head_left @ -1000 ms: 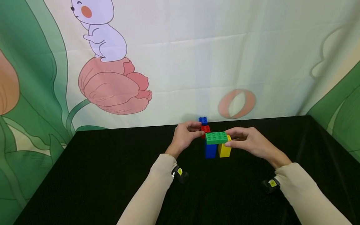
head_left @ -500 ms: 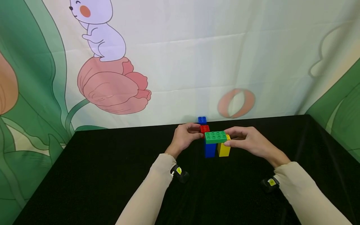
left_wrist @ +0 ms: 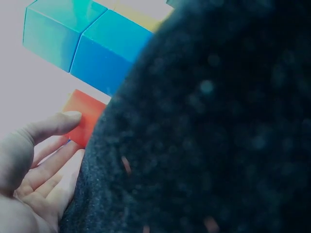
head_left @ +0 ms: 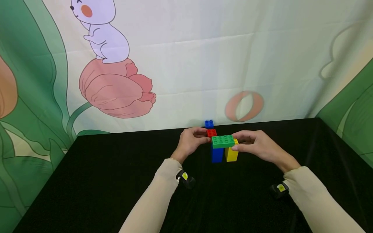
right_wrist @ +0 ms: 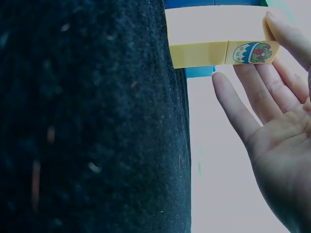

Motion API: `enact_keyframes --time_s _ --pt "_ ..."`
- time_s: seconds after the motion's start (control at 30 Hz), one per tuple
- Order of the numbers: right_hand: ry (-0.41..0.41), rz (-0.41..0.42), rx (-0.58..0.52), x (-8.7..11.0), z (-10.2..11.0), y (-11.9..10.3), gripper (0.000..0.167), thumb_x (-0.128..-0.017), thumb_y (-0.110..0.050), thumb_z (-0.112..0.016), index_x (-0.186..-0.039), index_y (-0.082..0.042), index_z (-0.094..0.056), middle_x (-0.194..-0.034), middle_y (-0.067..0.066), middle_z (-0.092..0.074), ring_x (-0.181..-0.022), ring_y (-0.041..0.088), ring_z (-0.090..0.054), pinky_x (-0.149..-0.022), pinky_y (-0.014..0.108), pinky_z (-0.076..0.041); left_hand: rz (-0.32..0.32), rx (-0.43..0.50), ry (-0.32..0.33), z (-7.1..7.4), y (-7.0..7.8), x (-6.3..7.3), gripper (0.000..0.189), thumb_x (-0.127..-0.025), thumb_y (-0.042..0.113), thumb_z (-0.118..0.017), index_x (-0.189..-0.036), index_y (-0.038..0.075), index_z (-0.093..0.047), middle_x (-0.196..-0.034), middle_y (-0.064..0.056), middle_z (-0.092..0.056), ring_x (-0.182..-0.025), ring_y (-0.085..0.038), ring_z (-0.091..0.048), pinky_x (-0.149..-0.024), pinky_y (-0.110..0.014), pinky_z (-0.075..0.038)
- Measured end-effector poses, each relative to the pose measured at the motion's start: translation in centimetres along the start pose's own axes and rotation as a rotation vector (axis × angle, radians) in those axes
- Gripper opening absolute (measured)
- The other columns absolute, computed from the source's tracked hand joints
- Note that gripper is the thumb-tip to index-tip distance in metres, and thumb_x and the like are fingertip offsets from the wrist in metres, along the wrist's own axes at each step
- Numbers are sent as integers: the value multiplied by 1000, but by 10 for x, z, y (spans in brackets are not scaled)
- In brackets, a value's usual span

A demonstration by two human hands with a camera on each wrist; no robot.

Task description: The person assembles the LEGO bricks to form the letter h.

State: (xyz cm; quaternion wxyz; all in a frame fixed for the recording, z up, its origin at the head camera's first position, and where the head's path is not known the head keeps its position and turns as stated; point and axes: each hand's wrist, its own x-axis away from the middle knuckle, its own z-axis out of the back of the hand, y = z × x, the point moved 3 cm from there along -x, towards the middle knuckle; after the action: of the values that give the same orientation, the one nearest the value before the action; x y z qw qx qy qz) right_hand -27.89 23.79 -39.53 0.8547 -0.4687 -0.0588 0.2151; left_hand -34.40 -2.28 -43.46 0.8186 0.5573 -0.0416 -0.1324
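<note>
In the head view my left hand (head_left: 189,141) holds a red toy brick (head_left: 211,132). The left wrist view has the thumb on one face of the red brick (left_wrist: 87,115), with fingers behind it. My right hand (head_left: 256,145) pinches the upper part of a yellow brick stack (head_left: 231,155). The right wrist view gives the yellow stack (right_wrist: 199,55) with a picture printed on its upper brick, between thumb and fingers. A green studded brick (head_left: 222,141) lies level atop a blue column (head_left: 217,155), beside the yellow stack. Its contact with the yellow is unclear.
Behind the red brick stands another blue brick (head_left: 209,124), near the table's back edge. A black cloth covers the table (head_left: 116,181). The printed curtain (head_left: 186,64) hangs directly behind it. Dark fabric blocks much of both wrist views.
The head view has shifted very slightly. Both hands keep their places on the red brick and the yellow stack, and the bricks stay as they were.
</note>
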Motion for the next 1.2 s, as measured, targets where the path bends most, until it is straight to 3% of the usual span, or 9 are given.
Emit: enact_keyframes --time_s 0.6,1.2 --pt "-9 6 -4 -1 -1 2 44 -99 -26 -77 -137 -6 -66 -124 11 -71 -110 27 -68 -93 37 -58 -15 -10 -18 9 6 5 31 -96 16 -81 -124 6 -75 -117 -7 -78 -106 -21 -74 -94 -36 -60" --pt "-21 14 -32 0 1 2 45 -99 -25 -77 -138 -5 -65 -125 12 -70 -112 28 -68 -93 34 -58 -95 2 -20 19 34 14 32 -97 16 -80 -126 5 -73 -119 -8 -77 -107 -23 -74 -95 -36 -60"
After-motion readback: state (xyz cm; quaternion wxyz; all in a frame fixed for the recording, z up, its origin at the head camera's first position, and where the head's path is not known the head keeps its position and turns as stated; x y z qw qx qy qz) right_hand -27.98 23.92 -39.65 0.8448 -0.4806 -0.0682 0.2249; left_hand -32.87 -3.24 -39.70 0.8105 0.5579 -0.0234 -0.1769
